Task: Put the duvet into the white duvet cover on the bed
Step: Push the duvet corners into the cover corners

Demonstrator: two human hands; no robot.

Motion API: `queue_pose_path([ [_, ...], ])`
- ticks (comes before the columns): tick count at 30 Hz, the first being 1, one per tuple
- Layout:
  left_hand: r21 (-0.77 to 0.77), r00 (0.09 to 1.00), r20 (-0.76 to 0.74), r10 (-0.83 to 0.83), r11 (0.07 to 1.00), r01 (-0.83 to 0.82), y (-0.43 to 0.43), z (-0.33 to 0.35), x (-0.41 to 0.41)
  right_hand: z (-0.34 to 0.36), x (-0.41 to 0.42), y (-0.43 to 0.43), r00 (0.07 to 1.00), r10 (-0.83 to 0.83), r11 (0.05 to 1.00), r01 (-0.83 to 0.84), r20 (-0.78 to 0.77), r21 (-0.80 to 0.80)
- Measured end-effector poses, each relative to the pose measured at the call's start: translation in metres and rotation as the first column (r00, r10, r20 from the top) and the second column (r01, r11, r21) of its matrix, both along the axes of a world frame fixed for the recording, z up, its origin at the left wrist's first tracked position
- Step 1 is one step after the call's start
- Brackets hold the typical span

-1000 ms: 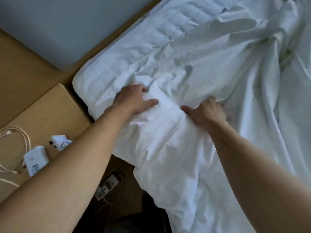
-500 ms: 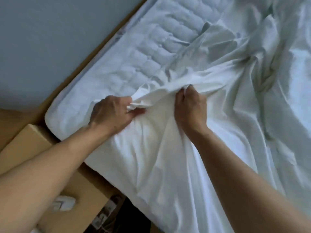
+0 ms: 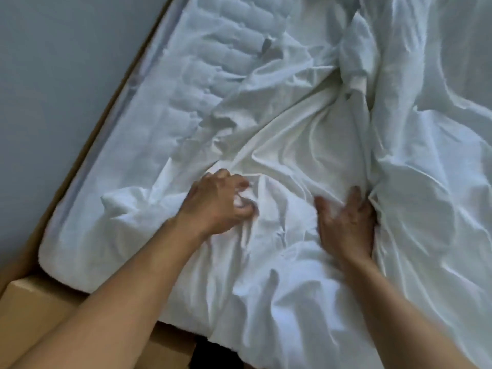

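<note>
Hands sit further apart than before. Left hand [image 3: 221, 202] clutches a bunch of cover [image 3: 306, 145] in curled fingers, and right hand [image 3: 346, 222] presses it flat, fingers spread. Cover lies rumpled across the bed [image 3: 213, 62] — duvet indistinguishable. Seemingly hunting the opening; next needs that edge found.

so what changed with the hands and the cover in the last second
The right hand let go of the fold it pinched half a second ago, slid right and now lies open, fingers spread on the white duvet cover. The left hand kept its grip on bunched cover fabric, fingers curled. The hands moved apart. The quilted mattress pad stayed uncovered at the bed's left edge.
</note>
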State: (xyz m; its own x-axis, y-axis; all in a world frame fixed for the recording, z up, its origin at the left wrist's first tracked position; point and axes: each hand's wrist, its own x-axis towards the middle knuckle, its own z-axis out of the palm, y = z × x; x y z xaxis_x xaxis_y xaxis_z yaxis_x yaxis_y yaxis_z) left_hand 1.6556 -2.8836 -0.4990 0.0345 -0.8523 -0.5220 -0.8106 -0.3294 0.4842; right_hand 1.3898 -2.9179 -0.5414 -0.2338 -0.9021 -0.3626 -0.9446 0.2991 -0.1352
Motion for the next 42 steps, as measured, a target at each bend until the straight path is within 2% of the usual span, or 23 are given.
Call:
queue_pose_path([
  [3, 0.100, 0.972, -0.016, -0.233, 0.967, 0.233, -0.018, -0.008, -0.058, 0.016, 0.008, -0.016, 0.993, 0.058, 0.984, -0.074, 0.107, 0.161],
  [4, 0.133, 0.965, 0.015, -0.261, 0.957, 0.257, -0.018, -0.012, -0.071, 0.026, 0.007, -0.028, 0.984, 0.104, 0.986, -0.122, 0.144, 0.117],
  [5, 0.169, 0.958, 0.058, -0.282, 0.948, 0.269, -0.015, -0.018, -0.080, 0.039, 0.003, -0.043, 0.975, 0.138, 0.990, -0.136, 0.172, -0.020],
  [6, 0.215, 0.945, 0.103, -0.309, 0.935, 0.283, -0.012, -0.022, -0.086, 0.050, -0.006, -0.061, 0.979, 0.156, 0.957, -0.118, 0.129, -0.265],
  [7, 0.269, 0.928, 0.142, -0.346, 0.915, 0.300, -0.010, -0.024, -0.090, 0.062, -0.018, -0.081, 0.992, 0.126, 0.869, -0.100, 0.022, -0.485],
  [8, 0.326, 0.907, 0.170, -0.385, 0.891, 0.317, -0.012, -0.023, -0.094, 0.068, -0.034, -0.101, 0.994, 0.044, 0.810, -0.092, -0.096, -0.579],
  [9, 0.359, 0.892, 0.184, -0.412, 0.873, 0.329, -0.019, -0.019, -0.097, 0.071, -0.053, -0.118, 0.984, -0.064, 0.853, -0.033, -0.168, -0.521],
  [11, 0.305, 0.912, 0.130, -0.389, 0.891, 0.336, -0.046, -0.008, -0.104, 0.058, -0.086, -0.136, 0.961, -0.241, 0.964, 0.222, -0.134, -0.144],
  [13, 0.173, 0.966, -0.024, -0.256, 0.951, 0.256, -0.077, -0.001, -0.120, 0.034, -0.107, -0.133, 0.958, -0.263, 0.948, 0.278, -0.112, 0.153],
  [15, 0.108, 0.971, -0.084, -0.224, 0.967, 0.232, -0.101, -0.004, -0.151, 0.014, -0.116, -0.128, 0.980, -0.184, 0.955, 0.196, -0.074, 0.220],
  [18, 0.186, 0.938, 0.052, -0.342, 0.926, 0.327, -0.105, -0.023, -0.198, 0.007, -0.120, -0.136, 0.996, -0.072, 0.975, 0.081, -0.050, 0.208],
  [21, 0.211, 0.889, 0.088, -0.450, 0.880, 0.425, -0.088, -0.038, -0.216, 0.017, -0.124, -0.148, 0.999, -0.033, 0.963, 0.026, 0.021, 0.269],
  [24, 0.163, 0.887, 0.090, -0.452, 0.886, 0.435, -0.094, -0.024, -0.189, 0.051, -0.098, -0.185, 0.940, -0.230, 0.973, 0.224, 0.251, 0.054],
  [26, -0.003, 0.954, 0.139, -0.265, 0.963, 0.268, -0.117, -0.006, -0.147, 0.073, -0.062, -0.227, 0.850, -0.301, 0.902, 0.401, 0.433, -0.161],
  [28, -0.256, 0.982, 0.189, -0.002, 0.965, 0.051, -0.137, 0.002, -0.099, 0.083, -0.022, -0.257, 0.790, -0.222, 0.826, 0.464, 0.571, -0.321],
  [29, -0.347, 0.976, 0.195, 0.100, 0.938, -0.027, -0.136, 0.000, -0.080, 0.080, -0.005, -0.260, 0.781, -0.128, 0.854, 0.401, 0.612, -0.332],
  [30, -0.363, 0.961, 0.230, 0.153, 0.930, -0.062, -0.128, -0.005, -0.072, 0.067, 0.007, -0.254, 0.817, -0.020, 0.924, 0.236, 0.576, -0.302],
  [31, -0.298, 0.951, 0.271, 0.147, 0.953, -0.063, -0.116, -0.016, -0.073, 0.049, 0.013, -0.237, 0.880, 0.087, 0.986, -0.010, 0.466, -0.165],
  [32, -0.157, 0.951, 0.290, 0.104, 0.986, -0.060, -0.101, -0.028, -0.082, 0.026, 0.010, -0.214, 0.925, 0.183, 0.980, -0.199, 0.332, 0.017],
  [34, 0.157, 0.964, 0.263, -0.026, 0.987, -0.016, -0.079, -0.048, -0.108, -0.017, -0.011, -0.168, 0.948, 0.300, 0.934, -0.314, 0.106, 0.168],
  [36, 0.240, 0.965, 0.248, -0.090, 0.970, 0.028, -0.082, -0.055, -0.118, -0.037, -0.024, -0.148, 0.949, 0.314, 0.946, -0.310, -0.028, 0.089],
  [38, 0.178, 0.970, 0.238, -0.046, 0.984, 0.003, -0.096, -0.043, -0.109, -0.035, -0.025, -0.149, 0.942, 0.317, 0.946, -0.323, -0.108, -0.042],
  [42, -0.193, 0.967, 0.137, 0.214, 0.964, -0.186, -0.102, -0.006, -0.087, -0.007, -0.056, -0.150, 0.936, 0.351, 0.874, -0.337, -0.023, -0.349],
])
